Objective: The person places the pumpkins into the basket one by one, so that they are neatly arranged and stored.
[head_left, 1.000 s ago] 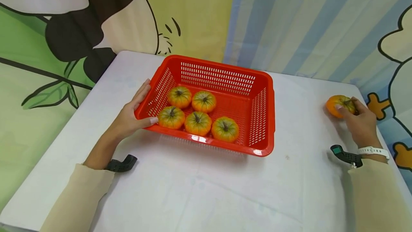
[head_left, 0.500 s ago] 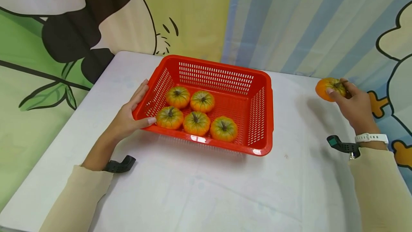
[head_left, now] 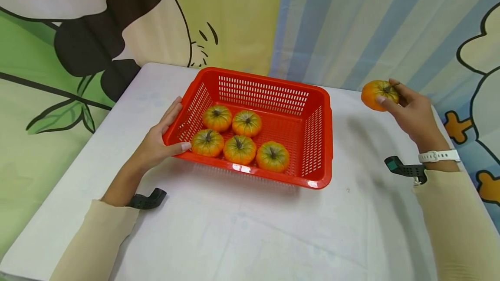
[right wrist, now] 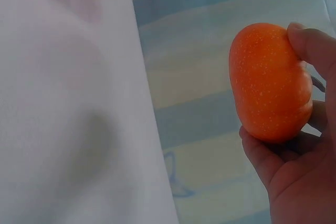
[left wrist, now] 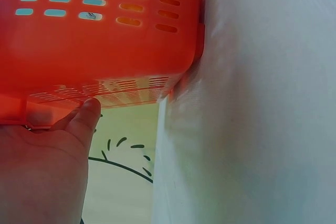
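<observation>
A red plastic basket with slotted walls stands on the white table, and several small orange-and-green pumpkins sit in its left and front part. My left hand holds the basket's near left corner, thumb over the front rim and fingers along the left side. In the left wrist view, that hand lies against the basket's outer wall. Off to the right, my right hand grips another pumpkin above the table, its stem toward the palm. The right wrist view shows the pumpkin's smooth orange underside between thumb and fingers.
The white-covered table ends at the back against a cartoon-printed curtain. Black straps with camera mounts sit at both wrists, and a white band circles the right one.
My right hand has lifted the pumpkin off the table at the right and carried it up and leftward, nearer the basket. The left hand stays on the basket.
</observation>
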Available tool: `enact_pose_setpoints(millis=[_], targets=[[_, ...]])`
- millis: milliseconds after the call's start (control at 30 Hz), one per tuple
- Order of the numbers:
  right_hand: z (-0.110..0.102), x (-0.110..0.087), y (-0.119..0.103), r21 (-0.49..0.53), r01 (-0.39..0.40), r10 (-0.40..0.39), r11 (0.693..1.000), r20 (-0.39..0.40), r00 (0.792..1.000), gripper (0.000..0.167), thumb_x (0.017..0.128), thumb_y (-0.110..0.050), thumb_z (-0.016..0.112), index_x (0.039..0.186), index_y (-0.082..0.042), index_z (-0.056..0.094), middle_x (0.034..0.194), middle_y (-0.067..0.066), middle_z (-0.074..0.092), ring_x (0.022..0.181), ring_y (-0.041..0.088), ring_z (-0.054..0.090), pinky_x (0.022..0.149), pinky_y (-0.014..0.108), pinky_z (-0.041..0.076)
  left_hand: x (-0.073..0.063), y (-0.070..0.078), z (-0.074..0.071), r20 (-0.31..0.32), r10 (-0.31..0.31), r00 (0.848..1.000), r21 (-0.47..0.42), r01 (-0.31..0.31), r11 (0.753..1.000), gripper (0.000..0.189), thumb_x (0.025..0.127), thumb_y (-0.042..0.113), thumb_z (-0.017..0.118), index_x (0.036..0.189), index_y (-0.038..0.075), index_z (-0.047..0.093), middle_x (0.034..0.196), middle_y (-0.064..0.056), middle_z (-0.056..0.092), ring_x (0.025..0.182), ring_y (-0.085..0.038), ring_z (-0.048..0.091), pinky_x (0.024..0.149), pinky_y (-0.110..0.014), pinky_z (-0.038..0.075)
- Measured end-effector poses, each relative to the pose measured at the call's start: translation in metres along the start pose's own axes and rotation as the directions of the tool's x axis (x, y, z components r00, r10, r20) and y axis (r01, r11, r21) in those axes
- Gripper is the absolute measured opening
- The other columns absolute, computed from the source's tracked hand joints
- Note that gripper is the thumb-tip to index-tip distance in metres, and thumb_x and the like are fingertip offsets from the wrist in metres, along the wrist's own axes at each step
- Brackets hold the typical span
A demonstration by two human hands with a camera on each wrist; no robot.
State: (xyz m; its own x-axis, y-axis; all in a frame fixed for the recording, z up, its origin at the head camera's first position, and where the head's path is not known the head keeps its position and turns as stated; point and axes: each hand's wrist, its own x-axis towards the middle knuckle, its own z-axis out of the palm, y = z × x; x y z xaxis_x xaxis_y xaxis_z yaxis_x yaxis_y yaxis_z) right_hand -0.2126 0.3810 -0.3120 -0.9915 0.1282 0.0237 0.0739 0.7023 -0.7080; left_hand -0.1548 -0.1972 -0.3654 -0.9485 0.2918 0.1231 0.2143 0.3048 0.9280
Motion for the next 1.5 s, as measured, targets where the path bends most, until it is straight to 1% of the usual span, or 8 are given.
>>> enact_pose_setpoints(millis=[133,300,500,767,1067,1233,1367,1500], targets=[[0.003,-0.001,-0.012,0.045,0.019,-0.019,0.999,0.016,1.0,0.069,0.095,-0.047,0.057,0.154,-0.028,0.028,0.155,0.01,0.033,0.13,0.031,0.041,0.103,0.023,0.039,0.0,0.001,0.0,0.0,0.001,1.0,0.0,-0.001,1.0,0.096,0.08,0.006,0.073,0.157,0.023,0.018,0.161,0.013,0.009,0.143,-0.025,0.023,0.089,-0.021,0.048],[0.009,-0.003,-0.025,0.068,0.093,-0.097,0.993,0.046,0.994,0.067,0.096,-0.039,0.06,0.154,-0.022,0.031,0.153,0.012,0.035,0.127,0.028,0.046,0.09,0.011,0.043,0.0,0.001,0.0,-0.002,0.003,1.0,0.006,-0.003,1.0,0.096,0.08,0.006,0.072,0.157,0.023,0.017,0.161,0.013,0.009,0.143,-0.025,0.023,0.089,-0.021,0.048],[0.017,-0.004,-0.042,0.053,0.15,-0.155,0.987,0.089,0.984,0.065,0.096,-0.035,0.061,0.153,-0.021,0.034,0.148,0.016,0.04,0.122,0.029,0.049,0.083,0.009,0.046,0.0,0.0,-0.001,-0.004,-0.001,1.0,0.01,0.002,1.0,0.096,0.08,0.007,0.073,0.157,0.023,0.017,0.161,0.014,0.008,0.142,-0.025,0.024,0.088,-0.021,0.049],[0.026,-0.007,-0.066,0.074,0.226,-0.233,0.971,0.124,0.964,0.065,0.095,-0.031,0.063,0.153,-0.023,0.034,0.143,0.016,0.045,0.117,0.028,0.051,0.082,0.011,0.048,0.001,-0.001,0.0,-0.006,0.007,1.0,0.012,-0.007,1.0,0.095,0.081,0.007,0.072,0.157,0.023,0.018,0.161,0.013,0.009,0.142,-0.025,0.025,0.088,-0.021,0.049],[0.034,-0.012,-0.099,0.133,0.315,-0.338,0.94,0.214,0.917,0.066,0.094,-0.021,0.065,0.153,-0.026,0.034,0.141,0.012,0.046,0.111,0.02,0.053,0.08,0.012,0.05,0.0,-0.002,0.0,-0.01,0.015,1.0,0.023,-0.015,1.0,0.095,0.08,0.007,0.073,0.157,0.022,0.018,0.162,0.011,0.009,0.142,-0.025,0.025,0.088,-0.021,0.049],[0.043,-0.012,-0.116,0.222,0.358,-0.409,0.907,0.26,0.875,0.067,0.091,-0.016,0.068,0.151,-0.019,0.038,0.137,0.01,0.049,0.111,0.02,0.055,0.082,0.015,0.051,-0.001,-0.001,0.0,-0.013,0.019,1.0,0.027,-0.019,0.999,0.095,0.08,0.007,0.073,0.157,0.021,0.018,0.162,0.011,0.009,0.142,-0.025,0.024,0.088,-0.021,0.049],[0.053,-0.015,-0.126,0.299,0.358,-0.443,0.884,0.293,0.848,0.067,0.091,-0.014,0.069,0.15,-0.018,0.039,0.136,0.009,0.05,0.112,0.02,0.055,0.084,0.017,0.051,-0.001,-0.001,0.0,-0.011,0.015,1.0,0.021,-0.014,1.0,0.094,0.081,0.007,0.072,0.157,0.022,0.018,0.161,0.013,0.009,0.142,-0.024,0.024,0.089,-0.021,0.048],[0.061,-0.022,-0.136,0.396,0.37,-0.503,0.841,0.315,0.805,0.064,0.091,-0.008,0.068,0.149,-0.016,0.042,0.134,0.009,0.051,0.113,0.023,0.056,0.088,0.021,0.051,0.0,-0.002,0.002,-0.001,0.012,1.0,0.01,-0.012,1.0,0.093,0.082,0.006,0.071,0.157,0.022,0.018,0.161,0.014,0.009,0.142,-0.024,0.024,0.09,-0.022,0.048]])
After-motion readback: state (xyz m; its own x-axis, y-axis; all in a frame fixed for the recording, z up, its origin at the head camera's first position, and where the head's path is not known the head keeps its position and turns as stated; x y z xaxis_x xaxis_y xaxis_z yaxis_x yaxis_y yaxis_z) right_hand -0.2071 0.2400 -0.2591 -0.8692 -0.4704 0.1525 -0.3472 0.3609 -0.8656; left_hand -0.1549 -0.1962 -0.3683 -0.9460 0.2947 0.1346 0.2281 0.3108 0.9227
